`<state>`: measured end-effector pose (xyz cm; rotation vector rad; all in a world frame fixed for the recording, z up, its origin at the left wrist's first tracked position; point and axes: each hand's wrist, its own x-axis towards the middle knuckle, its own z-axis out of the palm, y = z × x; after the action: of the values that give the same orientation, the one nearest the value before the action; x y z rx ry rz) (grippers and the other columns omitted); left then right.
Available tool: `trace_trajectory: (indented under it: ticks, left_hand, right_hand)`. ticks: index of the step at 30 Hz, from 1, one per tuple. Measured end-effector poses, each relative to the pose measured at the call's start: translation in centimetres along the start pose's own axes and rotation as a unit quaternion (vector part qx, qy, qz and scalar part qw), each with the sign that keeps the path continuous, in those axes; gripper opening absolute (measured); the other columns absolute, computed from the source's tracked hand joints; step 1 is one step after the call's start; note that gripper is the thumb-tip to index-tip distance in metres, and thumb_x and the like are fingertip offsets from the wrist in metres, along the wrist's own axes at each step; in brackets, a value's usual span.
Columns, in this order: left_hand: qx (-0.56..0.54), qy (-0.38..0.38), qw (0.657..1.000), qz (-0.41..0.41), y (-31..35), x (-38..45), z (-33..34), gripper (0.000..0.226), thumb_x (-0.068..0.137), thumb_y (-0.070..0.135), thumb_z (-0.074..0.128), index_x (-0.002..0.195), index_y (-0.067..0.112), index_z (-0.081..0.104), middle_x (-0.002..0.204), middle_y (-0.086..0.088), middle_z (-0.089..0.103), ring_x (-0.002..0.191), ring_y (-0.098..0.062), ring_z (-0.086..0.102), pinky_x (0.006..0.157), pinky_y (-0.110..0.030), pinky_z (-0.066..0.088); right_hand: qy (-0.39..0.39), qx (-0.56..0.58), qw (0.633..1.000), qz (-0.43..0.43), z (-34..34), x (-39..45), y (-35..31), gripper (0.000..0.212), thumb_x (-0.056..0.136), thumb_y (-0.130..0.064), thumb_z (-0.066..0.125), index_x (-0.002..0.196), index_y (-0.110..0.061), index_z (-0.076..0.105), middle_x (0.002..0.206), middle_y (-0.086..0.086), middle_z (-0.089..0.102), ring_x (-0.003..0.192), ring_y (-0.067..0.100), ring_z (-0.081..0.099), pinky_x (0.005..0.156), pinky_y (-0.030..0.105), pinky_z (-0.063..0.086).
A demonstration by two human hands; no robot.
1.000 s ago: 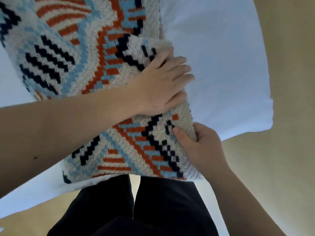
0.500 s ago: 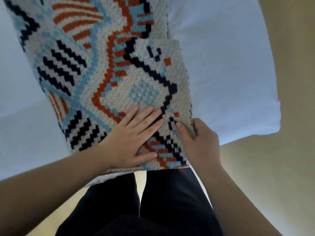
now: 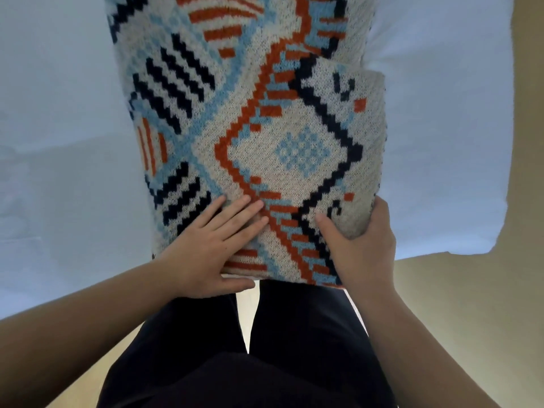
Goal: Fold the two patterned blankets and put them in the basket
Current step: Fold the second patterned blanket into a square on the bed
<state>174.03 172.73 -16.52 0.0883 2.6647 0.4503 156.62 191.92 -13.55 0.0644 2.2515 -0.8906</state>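
Dim, soft light; wide-angle edge distortion

A bed covered with a white sheet (image 3: 441,142) is seen beneath and beyond both hands, and a folded knitted blanket (image 3: 265,128) patterned in orange, blue and black is laid directly on it, its near edge overhanging the bed's near edge.

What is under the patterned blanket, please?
The patterned blanket lies on a white bed sheet, which shows all around it. Whether anything else is under the blanket cannot be seen; it is covered.
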Motion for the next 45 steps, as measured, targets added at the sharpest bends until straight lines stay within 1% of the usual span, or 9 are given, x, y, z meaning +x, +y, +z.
trace_trajectory:
  ticks: [11,14,16,19,27,29,33,39,45]
  left_hand:
    - [-0.036,0.144,0.985,-0.093,-4.3,-8.6,2.6,0.064,0.093,0.042,0.048,0.147,0.009,0.042,0.156,-0.017,0.037,0.147,-0.033,0.029,0.118,-0.05,0.025]
    - [-0.063,0.178,0.972,-0.137,-5.2,-9.6,2.9,0.059,0.086,0.034,0.051,0.14,0.011,0.046,0.144,-0.02,0.048,0.129,-0.039,0.046,0.099,-0.052,0.044]
    - [-0.091,0.169,0.965,-0.181,-5.6,-10.0,2.7,0.066,0.077,0.031,0.056,0.14,0.015,0.043,0.114,-0.016,0.06,0.094,-0.037,0.06,0.067,-0.047,0.056]
    - [-0.123,0.115,0.964,-0.208,-5.7,-11.7,1.9,0.091,0.06,0.009,0.079,0.144,0.019,0.043,0.072,-0.005,0.065,0.049,-0.027,0.057,0.04,-0.028,0.038]
    - [-0.125,0.034,0.976,-0.174,-2.6,-20.4,3.2,0.092,0.072,0.035,0.049,0.158,0.026,0.019,0.068,0.009,0.068,0.039,-0.012,0.054,0.048,-0.006,0.006]
    - [-0.135,0.026,0.974,-0.182,-1.8,-20.6,3.3,0.079,0.087,0.044,0.042,0.159,0.027,0.016,0.07,0.012,0.07,0.043,-0.01,0.06,0.039,-0.011,0.025]
    - [-0.051,0.073,0.984,-0.153,-2.2,-16.0,0.7,0.064,0.095,0.062,0.034,0.129,0.015,0.061,0.09,0.003,0.074,0.072,-0.017,0.07,0.06,-0.035,0.057]
    - [0.025,0.138,0.985,-0.099,-5.7,0.7,-7.5,0.059,0.1,0.051,0.032,0.142,0.015,0.05,0.14,-0.007,0.056,0.126,-0.028,0.055,0.103,-0.048,0.047]
    - [0.037,0.155,0.969,-0.188,-10.0,13.4,-14.6,0.061,0.101,0.051,0.028,0.155,0.021,0.027,0.163,-0.002,0.024,0.149,-0.023,0.025,0.12,-0.045,0.022]
  right_hand:
    - [0.039,-0.041,0.998,-0.041,2.5,-2.6,-1.9,0.075,0.079,-0.04,0.08,0.138,-0.027,0.035,0.114,-0.022,0.049,0.098,0.0,0.05,0.075,0.012,0.038]
    - [0.071,-0.089,0.992,-0.047,3.1,-3.8,-2.1,0.077,0.082,-0.04,0.077,0.142,-0.028,0.031,0.116,-0.016,0.047,0.102,0.008,0.047,0.083,0.029,0.043]
    - [0.094,-0.118,0.988,-0.041,3.2,-4.5,-2.5,0.078,0.084,-0.041,0.074,0.145,-0.028,0.027,0.111,-0.011,0.048,0.096,0.013,0.047,0.079,0.033,0.043]
    - [0.117,-0.16,0.98,-0.02,2.7,-5.8,-2.9,0.083,0.082,-0.046,0.075,0.147,-0.03,0.025,0.117,0.0,0.056,0.099,0.026,0.056,0.077,0.036,0.044]
    - [-0.021,-0.253,0.965,0.073,2.3,-8.8,1.2,0.089,0.077,-0.054,0.076,0.146,-0.025,0.028,0.13,0.006,0.061,0.104,0.03,0.061,0.078,0.038,0.048]
    - [-0.026,-0.222,0.972,0.068,2.5,-8.6,2.1,0.094,0.076,-0.055,0.076,0.148,-0.029,0.023,0.133,0.002,0.059,0.113,0.029,0.061,0.086,0.042,0.051]
    - [0.0,-0.248,0.969,-0.018,1.2,-6.4,1.9,0.105,0.073,-0.073,0.063,0.155,-0.032,0.011,0.154,-0.004,0.035,0.139,0.019,0.037,0.106,0.044,0.041]
    - [0.004,-0.047,0.996,-0.075,-1.0,3.5,-5.9,0.084,0.084,-0.069,0.055,0.152,-0.029,0.027,0.15,-0.004,0.041,0.126,0.018,0.048,0.097,0.038,0.045]
    - [-0.014,0.071,0.996,-0.05,-2.1,13.3,-13.7,0.07,0.089,-0.051,0.065,0.144,-0.015,0.042,0.125,-0.003,0.054,0.107,0.017,0.055,0.094,0.036,0.047]
